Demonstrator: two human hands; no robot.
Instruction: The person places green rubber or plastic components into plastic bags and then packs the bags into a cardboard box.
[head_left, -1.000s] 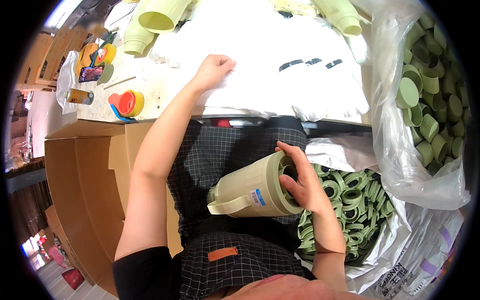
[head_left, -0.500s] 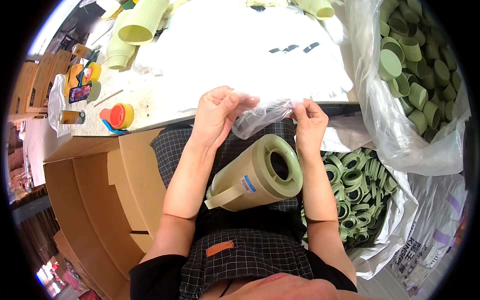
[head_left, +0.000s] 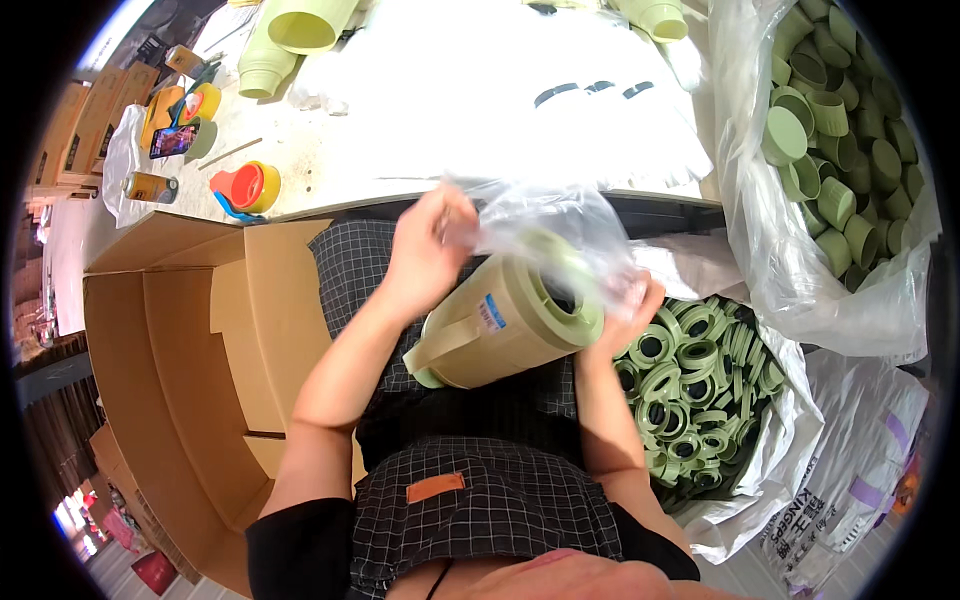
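A pale green jug (head_left: 470,340) with a handle lies tilted on my lap, its ringed open end facing up and to the right. Over that end stretches a clear plastic bag (head_left: 550,212). My left hand (head_left: 432,245) pinches one edge of the bag, above the jug's left side. Low on the right, by the rim, my right hand (head_left: 628,305) grips the other edge, its fingertips smeared by motion. The bag's near edge passes across part of the jug's rim; whether it touches cannot be made out.
An open cardboard box (head_left: 190,370) stands at my left. To the right, a white sack holds green rings (head_left: 690,400), and a clear bag above it holds green cups (head_left: 840,140). On the table (head_left: 300,190) lie tape rolls (head_left: 262,188), a phone (head_left: 174,141) and green jug bodies (head_left: 268,60).
The bunched bag has been spread wide and brought down over the jug's top end. My right hand has moved lower; my left has also come down slightly.
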